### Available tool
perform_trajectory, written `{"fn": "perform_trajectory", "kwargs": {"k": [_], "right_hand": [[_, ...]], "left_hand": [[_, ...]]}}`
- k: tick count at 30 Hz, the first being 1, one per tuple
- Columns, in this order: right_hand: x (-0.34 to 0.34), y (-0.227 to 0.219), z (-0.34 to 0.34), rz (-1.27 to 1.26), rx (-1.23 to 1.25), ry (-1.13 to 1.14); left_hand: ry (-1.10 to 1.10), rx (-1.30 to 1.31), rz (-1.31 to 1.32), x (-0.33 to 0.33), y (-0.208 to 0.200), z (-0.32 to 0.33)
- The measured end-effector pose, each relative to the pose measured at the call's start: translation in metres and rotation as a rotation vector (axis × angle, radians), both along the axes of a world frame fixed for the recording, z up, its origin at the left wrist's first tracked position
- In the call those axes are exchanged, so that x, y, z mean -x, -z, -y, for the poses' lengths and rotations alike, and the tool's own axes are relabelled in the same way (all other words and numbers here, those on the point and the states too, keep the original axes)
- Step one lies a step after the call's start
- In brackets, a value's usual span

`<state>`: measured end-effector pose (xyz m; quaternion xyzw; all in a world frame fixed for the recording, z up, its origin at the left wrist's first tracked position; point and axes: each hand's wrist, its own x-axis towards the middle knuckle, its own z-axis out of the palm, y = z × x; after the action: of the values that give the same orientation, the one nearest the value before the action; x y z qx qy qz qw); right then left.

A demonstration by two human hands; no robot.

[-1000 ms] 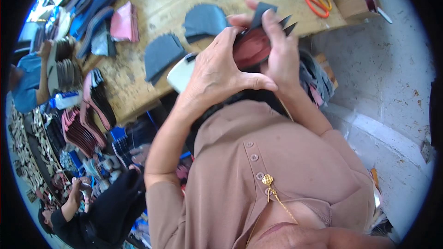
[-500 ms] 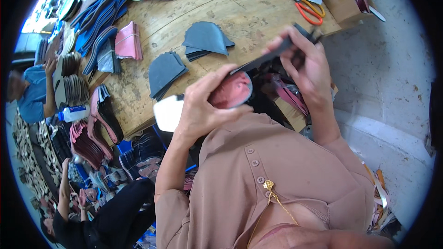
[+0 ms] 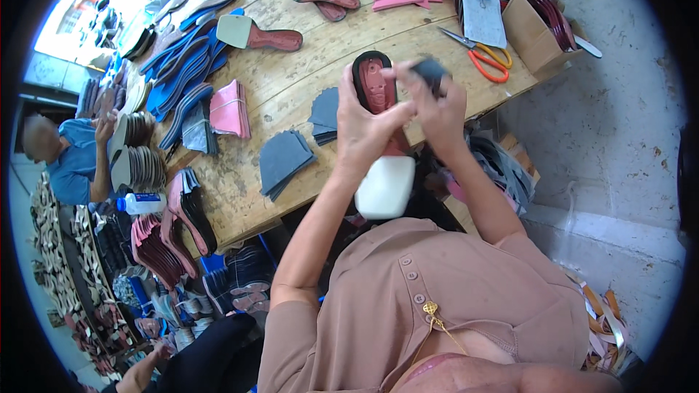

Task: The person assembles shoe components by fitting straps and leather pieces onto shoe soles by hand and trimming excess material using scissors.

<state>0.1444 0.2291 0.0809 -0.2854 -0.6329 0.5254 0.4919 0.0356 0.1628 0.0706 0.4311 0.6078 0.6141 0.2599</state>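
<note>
My left hand [image 3: 362, 129] is wrapped round a shoe insole [image 3: 377, 86], its thumb across the middle. The insole's far end is red with a black rim around it. Its wide white end [image 3: 386, 188] points toward me, over the table's front edge. My right hand [image 3: 441, 110] is closed on a small dark piece [image 3: 431, 75], blurred by motion, beside the insole's red end. Just left of my left hand lie two stacks of dark grey cut pieces [image 3: 286, 164], the farther one partly hidden behind that hand.
On the wooden table [image 3: 240, 164] lie orange-handled scissors [image 3: 484, 58], finished-looking red and pale green insoles [image 3: 262, 35], pink sheets [image 3: 230, 109] and blue insoles [image 3: 189, 58]. A cardboard box [image 3: 535, 33] stands at the right corner. A person in blue [image 3: 80, 149] is at the left.
The insole has turned so its red end points away and its white end toward me. My right hand has moved left and closer to my left hand. The view has shifted.
</note>
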Motion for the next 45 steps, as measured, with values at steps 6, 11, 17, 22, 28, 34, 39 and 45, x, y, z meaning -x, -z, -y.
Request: {"fn": "perform_trajectory", "kwargs": {"k": [6, 11, 17, 22, 28, 34, 39, 45], "right_hand": [[-0.014, 0.001, 0.021, -0.042, 0.244, -0.189], [-0.039, 0.036, 0.042, 0.062, -0.096, -0.243], [-0.057, 0.044, 0.039, 0.215, -0.331, -0.296], [-0.075, 0.054, 0.09, -0.11, 0.27, -0.331], [-0.033, 0.02, 0.062, 0.25, -0.398, -0.127], [-0.049, 0.015, 0.028, -0.061, 0.325, -0.392], [-0.038, 0.014, 0.041, -0.235, 0.363, -0.443], [-0.037, 0.015, 0.0, -0.235, 0.753, -0.348]], "left_hand": [[0.023, 0.01, 0.885, 0.013, 0.012, -0.001], [-0.123, 0.005, 0.73, 0.009, 0.023, -0.005], [-0.179, 0.159, 0.985, 0.008, 0.036, -0.014], [-0.141, 0.117, 1.099, 0.016, 0.062, -0.027], [-0.101, 0.03, 1.17, 0.038, 0.092, 0.004], [0.237, 0.247, -0.502, 0.037, -0.02, 0.05], [0.35, 0.348, -0.576, 0.018, -0.05, 0.032], [0.61, 0.387, -0.285, 0.021, -0.052, 0.032]]}}
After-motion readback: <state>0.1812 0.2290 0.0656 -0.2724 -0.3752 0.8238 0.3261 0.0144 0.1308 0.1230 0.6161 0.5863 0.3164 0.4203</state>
